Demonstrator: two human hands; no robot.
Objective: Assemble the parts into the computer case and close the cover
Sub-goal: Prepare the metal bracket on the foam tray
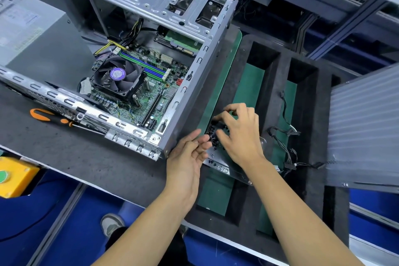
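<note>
The grey bench carries an open computer case lying on its side, cover off, its metal frame and drive cage facing up. Inside sits the green motherboard with a black cooler fan wearing a purple label, blue and green memory slots beside it, and black and yellow cables running up toward the cage. To the case's right stands a black foam tray with deep compartments lined in green; a ribbed grey panel leans at its far right edge. A loose black cable harness trails over the foam wall between two compartments. Against the near wall of the case lies an orange-and-black screwdriver, and a yellow button box with a green button sits at the bench's left corner. Both hands meet over the tray's left compartment, just beside the case's near corner, above a clear plastic bag and a cluster of small black screws. The left hand lies palm-up, fingers relaxed and nearly straight, its fingertips touching the screws. The right hand arches over the pile with fingers curled down, thumb and forefinger drawn together above it; whether that grip has a screw pinched I cannot tell. A shoe shows on the blue floor below.
</note>
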